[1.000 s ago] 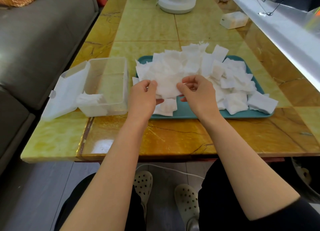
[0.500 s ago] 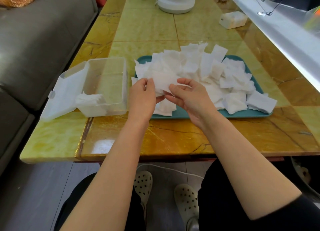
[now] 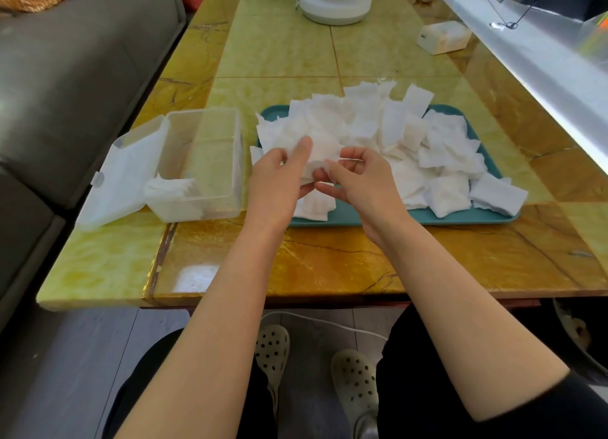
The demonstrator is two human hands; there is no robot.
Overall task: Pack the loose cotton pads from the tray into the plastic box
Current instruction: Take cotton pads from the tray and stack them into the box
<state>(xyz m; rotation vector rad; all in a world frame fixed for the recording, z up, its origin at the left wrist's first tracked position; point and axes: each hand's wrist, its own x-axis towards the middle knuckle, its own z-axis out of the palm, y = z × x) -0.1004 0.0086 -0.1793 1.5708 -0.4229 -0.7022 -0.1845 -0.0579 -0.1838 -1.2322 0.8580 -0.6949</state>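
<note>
The person sits at the counter [image 3: 329, 264] with both hands close together over the near left part of the tray [image 3: 427, 221]. The left hand [image 3: 279, 178] and the right hand [image 3: 362, 182] each pinch the same white pad [image 3: 324, 154], one on each side, and hold it up a little above the heap. The rest of the pads [image 3: 371, 126] lie in a big messy pile on the tray, some hanging over its edge. The box [image 3: 200, 208] stands just left of the tray with its lid [image 3: 121, 178] flipped open to the left. A small stack [image 3: 169, 187] of pads already sits in its near left corner, and most of the box is free, so the job looks only just begun. The pads look very light, thin and soft. They will likely bend and flop, and they may cling to each other, so more than one could come up at a time. A good place to hold one is by its edges, with a soft pinch, so it stays flat. Squeezing hard would probably crumple it. Flat pads should stack neatly next to the ones in the box.
</note>
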